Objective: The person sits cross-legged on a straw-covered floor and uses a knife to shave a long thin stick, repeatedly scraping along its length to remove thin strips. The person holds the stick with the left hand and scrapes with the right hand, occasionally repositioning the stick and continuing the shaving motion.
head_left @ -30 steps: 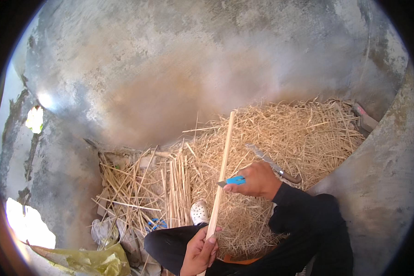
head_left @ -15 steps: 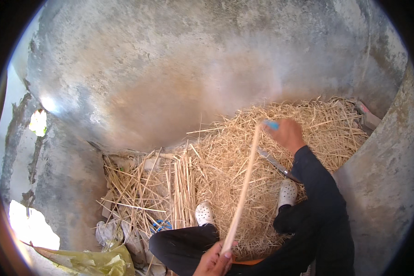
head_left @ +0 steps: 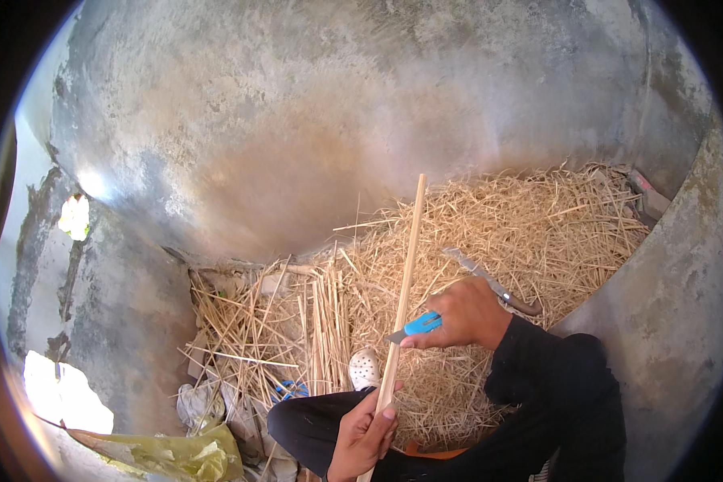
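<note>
My left hand grips the lower part of a long, pale bamboo strip, its fingers wrapped round it. The strip rises at a slight tilt toward the wall. My right hand is closed on a blue-handled utility knife. The knife's blade lies against the strip, a little above my left hand. Past my right hand a larger knife with a brown handle rests on the shavings; part of it is hidden by that hand.
Curly wood shavings cover the floor up to the concrete wall. Straight strips lie bundled left of my white clog, beside a loose heap of sticks. Yellowish plastic sheeting sits at lower left.
My right hand has come down and nearer with the utility knife, from the strip's top end to its lower half. The strip now stands more upright, and the left hand shifted slightly left.
</note>
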A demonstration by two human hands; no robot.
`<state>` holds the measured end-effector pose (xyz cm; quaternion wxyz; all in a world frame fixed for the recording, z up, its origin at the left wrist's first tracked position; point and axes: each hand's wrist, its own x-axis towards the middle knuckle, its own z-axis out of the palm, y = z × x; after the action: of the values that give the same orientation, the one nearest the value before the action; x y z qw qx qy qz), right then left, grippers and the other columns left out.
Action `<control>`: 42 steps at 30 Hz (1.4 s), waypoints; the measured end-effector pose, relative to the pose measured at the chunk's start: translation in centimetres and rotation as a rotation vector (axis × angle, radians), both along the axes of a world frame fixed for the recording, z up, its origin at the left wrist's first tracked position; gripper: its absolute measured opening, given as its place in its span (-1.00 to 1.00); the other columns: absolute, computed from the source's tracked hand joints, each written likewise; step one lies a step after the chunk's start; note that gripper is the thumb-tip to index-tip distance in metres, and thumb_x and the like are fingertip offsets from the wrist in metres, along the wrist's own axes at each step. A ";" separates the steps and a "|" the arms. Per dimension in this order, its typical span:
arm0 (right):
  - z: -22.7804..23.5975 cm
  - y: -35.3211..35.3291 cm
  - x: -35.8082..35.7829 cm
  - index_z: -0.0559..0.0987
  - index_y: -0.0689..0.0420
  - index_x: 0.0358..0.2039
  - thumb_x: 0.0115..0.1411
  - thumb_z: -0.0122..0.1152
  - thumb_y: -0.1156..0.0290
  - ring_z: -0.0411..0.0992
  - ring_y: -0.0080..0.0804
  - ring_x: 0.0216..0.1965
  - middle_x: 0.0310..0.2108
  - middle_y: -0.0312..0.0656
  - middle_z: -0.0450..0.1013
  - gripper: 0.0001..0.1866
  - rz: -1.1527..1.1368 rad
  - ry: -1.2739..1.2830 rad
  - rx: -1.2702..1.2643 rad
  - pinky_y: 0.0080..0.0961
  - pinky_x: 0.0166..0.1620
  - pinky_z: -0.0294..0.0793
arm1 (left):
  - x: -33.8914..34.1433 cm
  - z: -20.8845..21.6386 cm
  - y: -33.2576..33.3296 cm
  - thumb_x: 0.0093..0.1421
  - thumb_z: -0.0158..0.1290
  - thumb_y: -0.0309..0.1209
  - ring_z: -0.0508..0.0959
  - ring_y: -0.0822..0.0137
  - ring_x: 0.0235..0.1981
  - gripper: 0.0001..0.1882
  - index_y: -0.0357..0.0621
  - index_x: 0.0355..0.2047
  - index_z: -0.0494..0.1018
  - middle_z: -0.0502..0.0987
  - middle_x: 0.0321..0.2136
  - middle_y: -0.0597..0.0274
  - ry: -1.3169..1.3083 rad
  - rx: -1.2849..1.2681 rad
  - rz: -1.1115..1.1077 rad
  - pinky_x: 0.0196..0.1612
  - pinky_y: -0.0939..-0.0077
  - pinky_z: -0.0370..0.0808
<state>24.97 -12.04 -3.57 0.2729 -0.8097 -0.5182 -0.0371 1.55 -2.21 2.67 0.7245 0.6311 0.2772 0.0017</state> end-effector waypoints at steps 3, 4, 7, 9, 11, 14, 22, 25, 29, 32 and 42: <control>-1.4 0.5 -0.1 0.54 0.07 -0.79 -0.15 -0.14 -0.64 0.40 -0.30 -0.78 -0.87 -0.21 0.32 -0.11 -0.011 0.015 0.176 -0.40 -0.67 0.30 | 0.5 0.1 -0.1 0.34 -0.09 -0.39 0.17 0.65 -0.78 -0.57 -0.30 0.17 0.23 0.27 -0.66 0.42 0.014 -0.001 0.005 -0.72 0.76 0.06; -1.4 0.4 0.0 0.53 0.07 -0.78 -0.14 -0.14 -0.64 0.38 -0.31 -0.79 -0.87 -0.22 0.31 -0.10 -0.018 -0.019 0.150 -0.41 -0.68 0.28 | 0.6 0.1 -0.2 0.34 -0.08 -0.39 0.17 0.65 -0.78 -0.57 -0.29 0.17 0.24 0.27 -0.67 0.43 0.026 -0.012 0.019 -0.72 0.76 0.06; -1.5 0.2 1.3 0.52 0.09 -0.78 -0.13 -0.16 -0.64 0.33 -0.34 -0.82 -0.89 -0.25 0.27 -0.09 -0.094 -0.068 0.124 -0.43 -0.71 0.23 | 0.9 -0.1 0.0 0.33 -0.07 -0.38 0.16 0.67 -0.77 -0.57 -0.30 0.16 0.24 0.25 -0.69 0.48 0.008 -0.031 -0.036 -0.71 0.75 0.05; -3.1 0.6 3.0 0.52 0.11 -0.77 -0.12 -0.19 -0.65 0.29 -0.34 -0.84 -0.91 -0.27 0.23 -0.07 -0.209 -0.018 0.186 -0.43 -0.72 0.22 | 0.5 0.3 -0.8 0.34 -0.07 -0.37 0.15 0.68 -0.77 -0.57 -0.29 0.16 0.25 0.24 -0.70 0.51 0.040 0.061 -0.067 -0.71 0.75 0.04; -2.5 0.0 8.4 0.54 0.10 -0.73 -0.11 -0.22 -0.65 0.30 -0.31 -0.81 -0.89 -0.27 0.24 -0.07 -0.473 0.209 0.027 -0.36 -0.70 0.24 | -0.5 -0.1 -1.6 0.34 -0.08 -0.36 0.14 0.70 -0.76 -0.58 -0.25 0.17 0.26 0.22 -0.71 0.54 0.078 0.110 -0.091 -0.70 0.74 0.01; -2.3 -1.7 6.7 0.55 0.08 -0.72 -0.04 -0.24 -0.61 0.31 -0.34 -0.78 -0.86 -0.28 0.26 -0.09 -0.323 0.247 0.018 -0.34 -0.68 0.24 | -0.3 0.1 -1.7 0.32 -0.04 -0.34 0.16 0.68 -0.71 -0.62 -0.19 0.10 0.34 0.25 -0.66 0.55 -0.023 0.135 -0.081 -0.66 0.72 0.05; -2.5 -0.2 7.5 0.61 0.12 -0.62 0.03 -0.13 -0.51 0.29 -0.26 -0.75 -0.85 -0.22 0.25 -0.16 -0.351 0.273 0.024 -0.21 -0.60 0.26 | -2.5 -0.1 -1.9 0.31 -0.05 -0.36 0.15 0.67 -0.71 -0.60 -0.20 0.14 0.32 0.24 -0.67 0.54 0.025 0.134 -0.048 -0.67 0.72 0.05; -2.9 -1.9 10.4 0.51 0.13 -0.76 0.03 -0.14 -0.51 0.29 -0.26 -0.75 -0.85 -0.21 0.25 -0.15 -0.415 0.089 0.002 -0.23 -0.60 0.25 | -2.7 0.6 -2.5 0.31 -0.03 -0.33 0.16 0.68 -0.67 -0.61 -0.18 0.11 0.36 0.24 -0.65 0.57 -0.005 0.057 -0.064 -0.63 0.74 0.05; -3.3 -0.9 10.8 0.46 0.15 -0.80 0.04 -0.17 -0.51 0.30 -0.23 -0.75 -0.85 -0.18 0.24 -0.13 -0.437 0.033 -0.010 -0.24 -0.59 0.28 | -2.6 0.4 -2.1 0.31 -0.02 -0.32 0.19 0.68 -0.65 -0.61 -0.20 0.10 0.37 0.25 -0.64 0.57 0.023 0.009 -0.025 -0.60 0.74 0.09; -7.1 -0.5 14.0 0.45 0.15 -0.81 0.08 -0.19 -0.49 0.28 -0.26 -0.77 -0.86 -0.19 0.21 -0.13 -0.630 0.057 0.184 -0.25 -0.63 0.22 | -3.0 -2.1 -2.4 0.31 -0.03 -0.31 0.23 0.66 -0.62 -0.62 -0.21 0.08 0.38 0.27 -0.63 0.56 -0.093 0.066 -0.034 -0.58 0.73 0.14; -2.9 1.4 7.7 0.31 0.07 -0.87 0.13 -0.13 -0.43 0.10 -0.42 -0.80 -0.86 -0.31 0.14 -0.20 -0.317 0.343 0.143 -0.36 -0.66 0.10 | -1.5 -1.8 0.8 0.30 -0.07 -0.43 0.22 0.59 -0.79 -0.49 -0.30 0.23 0.15 0.31 -0.66 0.34 0.044 -0.056 0.066 -0.74 0.74 0.15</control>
<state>32.69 -10.66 -6.47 0.4045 -0.8539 -0.3267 0.0220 0.00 -1.39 0.89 0.7353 0.6008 0.3137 0.0039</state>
